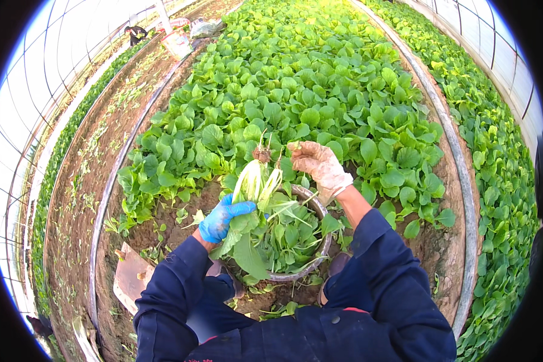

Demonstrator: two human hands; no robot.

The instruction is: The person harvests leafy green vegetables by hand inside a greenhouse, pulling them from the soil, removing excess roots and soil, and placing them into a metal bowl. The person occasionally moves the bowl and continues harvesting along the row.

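Note:
My left hand (pixel 221 220), in a blue glove, grips a bunch of leafy greens (pixel 249 183) by the stems. Its pale stalks and soil-clotted roots (pixel 262 154) point up and away from me, while the leaves hang down. To the right of the roots is my right hand (pixel 319 166), wearing a soiled whitish glove, apart from the bunch. Its fingers are curled, and a small green bit shows at the tips; whether it is pinched there is unclear. Below both hands, a round basin (pixel 294 276) between my feet contains loose greens (pixel 294 240).
A dense bed of leafy greens (pixel 307 90) spreads ahead. Pale edging strips (pixel 457 158) run along both sides. Left of my leg lies a flat, dirt-marked panel (pixel 133 276). A bucket (pixel 178 44) stands far left, and another person (pixel 136 34) is beyond it.

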